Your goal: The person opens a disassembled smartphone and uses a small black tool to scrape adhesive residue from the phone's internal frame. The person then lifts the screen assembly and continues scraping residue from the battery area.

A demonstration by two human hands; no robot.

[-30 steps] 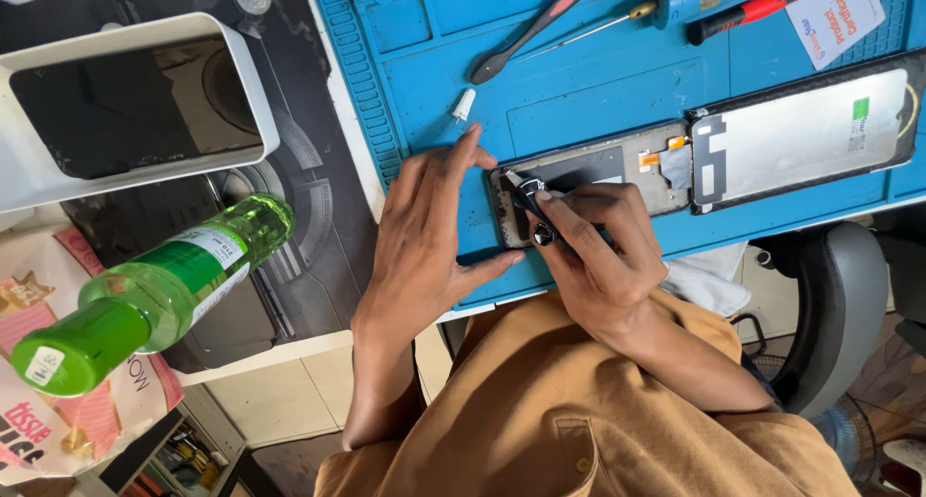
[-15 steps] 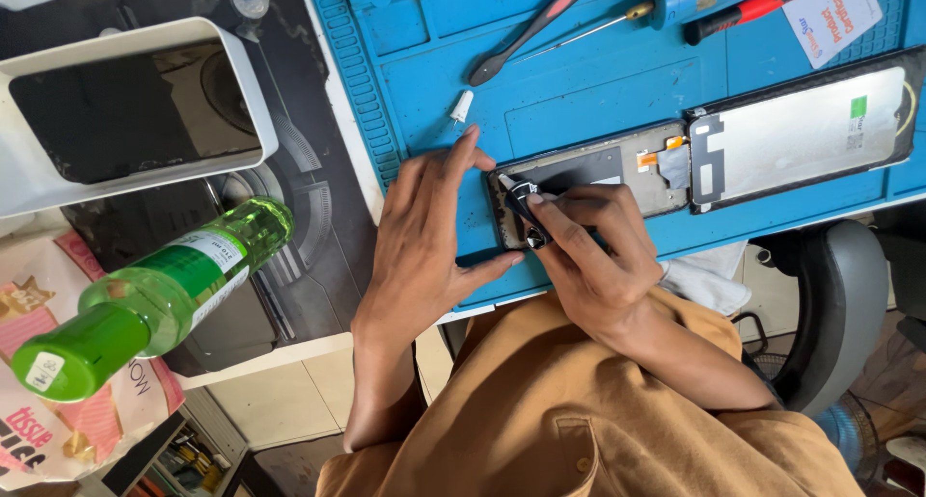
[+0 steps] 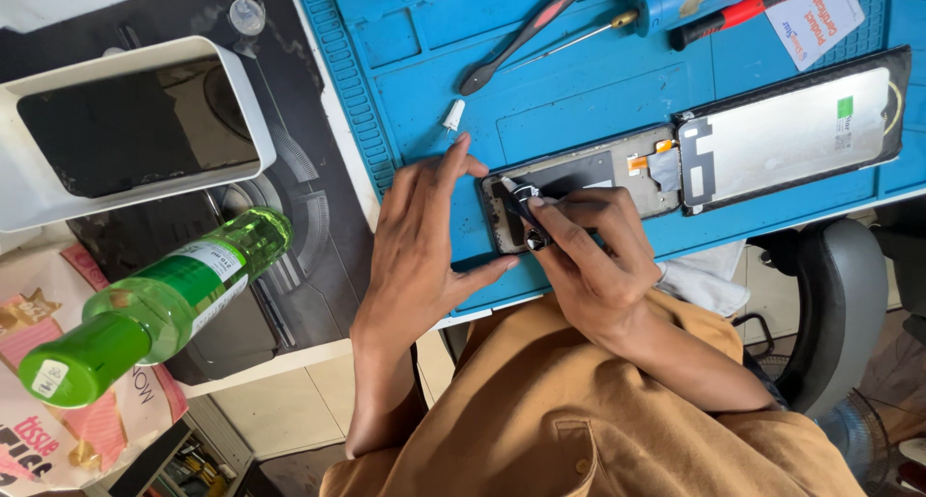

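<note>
An opened phone frame [image 3: 617, 174] lies on a blue work mat [image 3: 579, 92], with its detached screen panel [image 3: 791, 131] beside it on the right. My left hand [image 3: 420, 246] rests flat on the mat at the frame's left end, fingers spread, thumb along the near edge. My right hand [image 3: 588, 256] pinches a small dark tool [image 3: 529, 222] whose tip touches the left end of the frame. A small white cap [image 3: 453, 114] lies just above my left fingertips.
Screwdrivers [image 3: 733, 13] and a flat pry tool [image 3: 526, 34] lie at the mat's far edge, next to a blue device and a printed card. Left of the mat are a white tray with a dark screen [image 3: 125, 131], a green bottle [image 3: 154, 304] and a tissue pack.
Both hands stay at the frame's left end. My right hand's fingers and the tool have shifted only slightly.
</note>
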